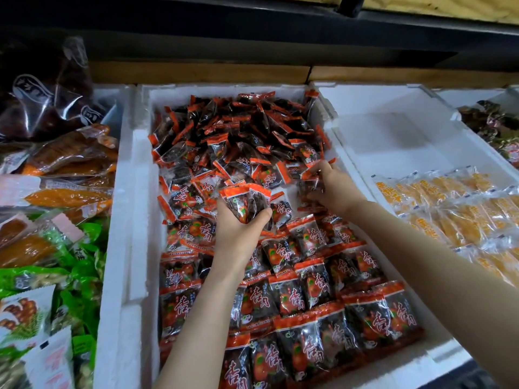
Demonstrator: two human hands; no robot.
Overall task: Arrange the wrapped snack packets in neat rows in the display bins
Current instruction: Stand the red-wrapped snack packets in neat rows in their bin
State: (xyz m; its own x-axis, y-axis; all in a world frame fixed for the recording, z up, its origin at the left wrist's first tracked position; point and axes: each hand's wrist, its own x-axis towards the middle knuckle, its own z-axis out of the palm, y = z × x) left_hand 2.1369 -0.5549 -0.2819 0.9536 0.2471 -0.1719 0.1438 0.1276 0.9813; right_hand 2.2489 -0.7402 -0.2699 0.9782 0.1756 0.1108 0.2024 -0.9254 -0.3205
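Observation:
A white foam bin (132,209) holds red-and-black snack packets. Its near half carries neat overlapping rows of packets (314,304); its far half is a loose heap of packets (238,136). My left hand (238,231) is raised over the middle of the bin and grips a small stack of packets (247,200) upright. My right hand (334,186) reaches into the heap's right edge by the bin wall, its fingers curled round a packet (310,178).
To the right, a second foam bin (393,130) holds rows of yellow packets (449,209) in its near part. Further right lies another bin of dark sweets (500,127). At the left are orange, green and clear-bagged goods (56,192). A dark shelf edge (252,46) runs overhead.

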